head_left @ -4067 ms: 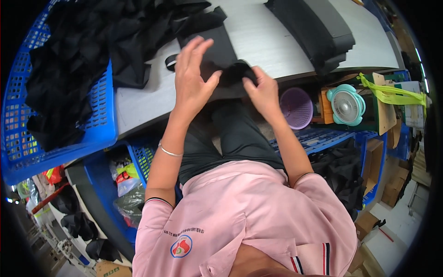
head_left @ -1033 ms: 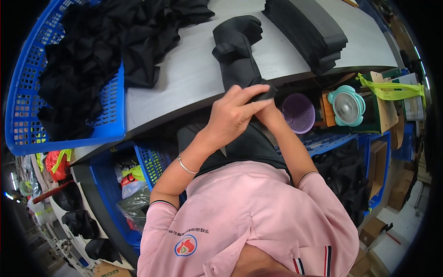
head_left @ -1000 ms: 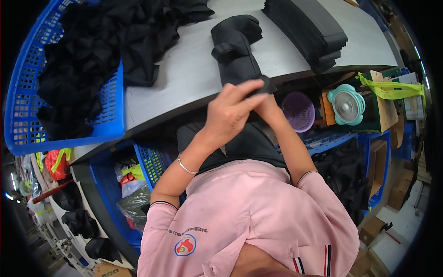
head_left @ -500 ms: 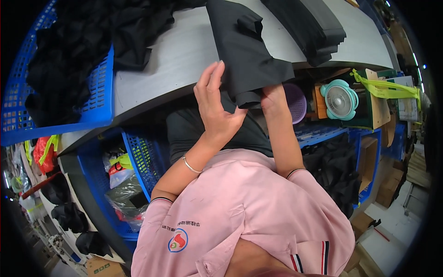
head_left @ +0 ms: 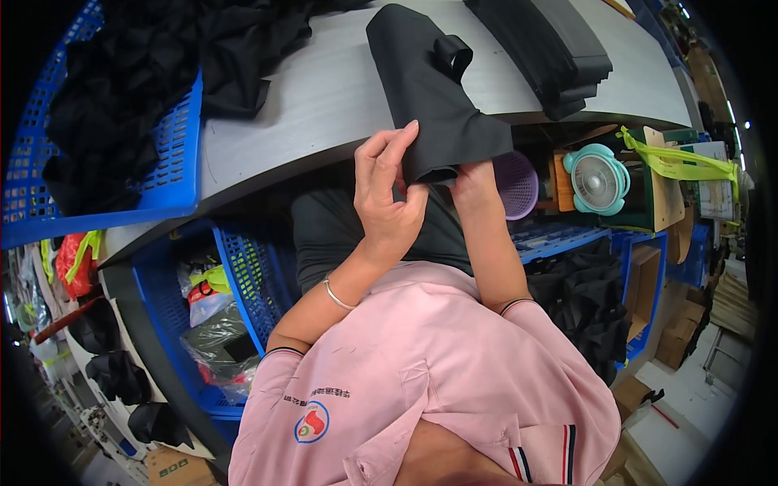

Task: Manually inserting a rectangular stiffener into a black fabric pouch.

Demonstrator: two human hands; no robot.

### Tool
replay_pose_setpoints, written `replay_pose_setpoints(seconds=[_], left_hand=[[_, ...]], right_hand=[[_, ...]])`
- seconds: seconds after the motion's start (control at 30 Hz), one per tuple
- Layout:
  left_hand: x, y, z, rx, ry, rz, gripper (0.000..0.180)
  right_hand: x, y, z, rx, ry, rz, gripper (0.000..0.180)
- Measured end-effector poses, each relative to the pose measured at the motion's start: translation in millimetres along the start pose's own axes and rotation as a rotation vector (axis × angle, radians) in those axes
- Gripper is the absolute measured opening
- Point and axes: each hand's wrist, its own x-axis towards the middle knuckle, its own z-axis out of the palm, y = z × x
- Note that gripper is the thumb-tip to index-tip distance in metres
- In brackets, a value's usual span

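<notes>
A piece of black fabric (head_left: 429, 97), folded over lengthwise, runs from the grey table over its near edge toward me. A small loop of black cloth (head_left: 454, 55) stands up from its right side. My left hand (head_left: 387, 186) is at the fabric's left edge, fingertips against it and thumb by the rolled near end. From the right, my right hand (head_left: 472, 180) holds the near end, its fingers mostly hidden under the cloth. A neat stack of black fabric pieces (head_left: 559, 61) lies on the table to the right.
At the left, a blue crate (head_left: 197, 154) overflows with black cloth (head_left: 121, 113). Below the table stand another blue crate (head_left: 162, 283) holding bagged things, a purple basket (head_left: 519, 186) and a small teal fan (head_left: 596, 180). More black cloth (head_left: 579, 292) fills a crate at right.
My left hand has moved right and slightly up, closing in on the fabric's edge. The cloth's near end has shifted a little, and the small loop now stands more open.
</notes>
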Motion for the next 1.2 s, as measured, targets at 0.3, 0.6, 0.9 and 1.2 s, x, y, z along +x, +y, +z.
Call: replay_pose_setpoints(seconds=[0.3,0.6,0.9,1.2], left_hand=[[-4,-3,-7,-0.048,-0.053,-0.003,0.071],[6,-28,-25,0.177,-0.012,0.054,0.044],[-11,-76,-32,-0.174,0.100,-0.636,0.028],[-31,-93,2,-0.708,0.003,-0.996,0.023]], right_hand=[[0,-1,9,-0.014,0.097,0.127,0.047],[12,9,24,0.043,0.172,0.022,0.044],[20,17,-15,-1.063,-0.466,-0.192,0.033],[-8,28,38,-1.901,-0.179,-0.812,0.035]])
